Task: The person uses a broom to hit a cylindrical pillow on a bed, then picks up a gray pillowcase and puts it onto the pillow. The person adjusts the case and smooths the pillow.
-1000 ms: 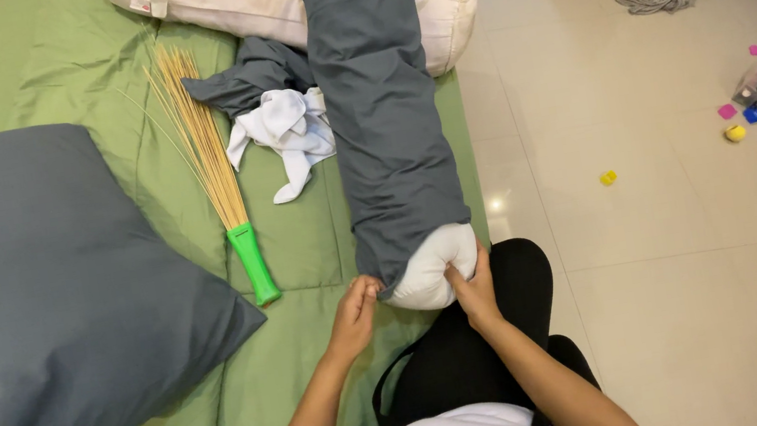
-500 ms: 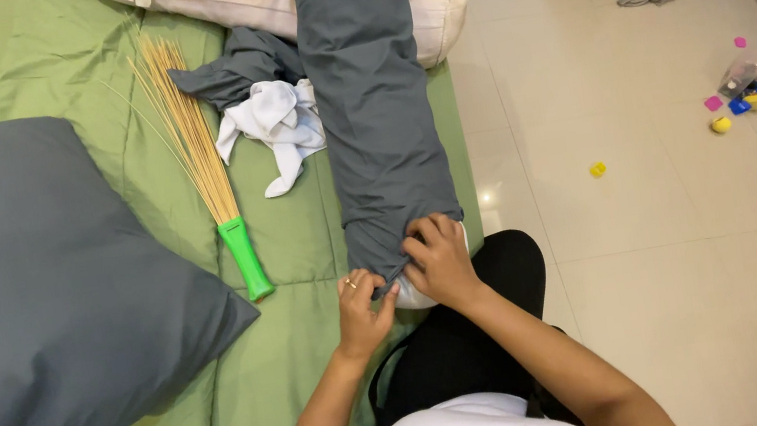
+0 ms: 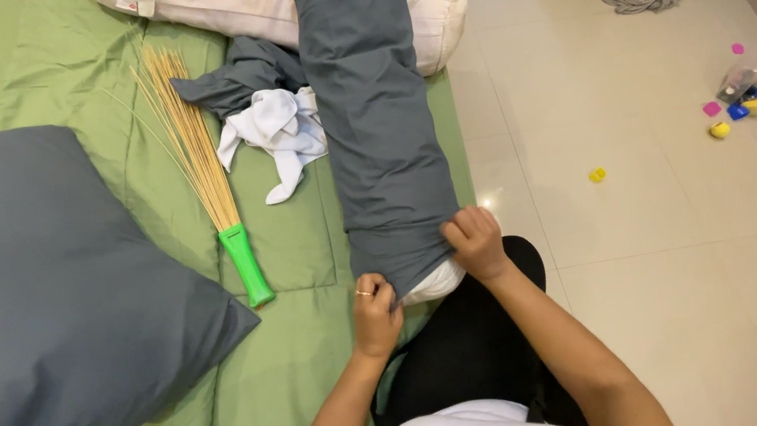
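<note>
Long white bolster in grey fabric cover (image 3: 378, 112) lies lengthwise along right edge of green bedsheet (image 3: 303, 377), near end at your lap. Your left hand (image 3: 374, 313) closed, pinching cover hem. Your right hand (image 3: 476, 240) closed, gripping hem at opposite side; white end (image 3: 435, 282) exposed between hands. Judgement: bolster soft, light, bulky; cover limp, likely bunches. Take hold at hem corners, not mid-fabric. Straw broom with green handle (image 3: 210, 184) nearby, untouched.

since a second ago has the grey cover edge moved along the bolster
Yes. The grey cover edge has come down toward the person, past the broom handle; little white bolster shows.
</note>
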